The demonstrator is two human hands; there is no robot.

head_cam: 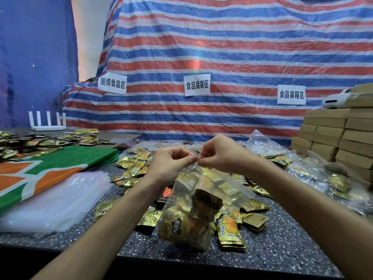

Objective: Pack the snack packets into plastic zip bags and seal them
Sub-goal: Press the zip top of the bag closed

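Two bare forearms reach away from the viewer over a dark speckled table. From the head camera, the only view, the left hand and right hand are raised side by side, fingertips almost meeting, each pinching the top edge of a clear zip bag between thumb and forefinger. The bag hangs below both hands, and its bottom seems to rest on the table, though I cannot be sure. It bulges with gold snack packets. Many loose packets lie scattered beneath and beyond the hands. Left of the left hand sits a stack of empty clear bags, and far to the right of the right hand stand cardboard boxes. The bag's film looks thin, soft and slippery, so it will likely sag and crumple. Its load seems light but bulky, and may push the mouth apart. The zip strip along the top looks like the firmest part and the sensible place to hold, pinching outward along it to seal.
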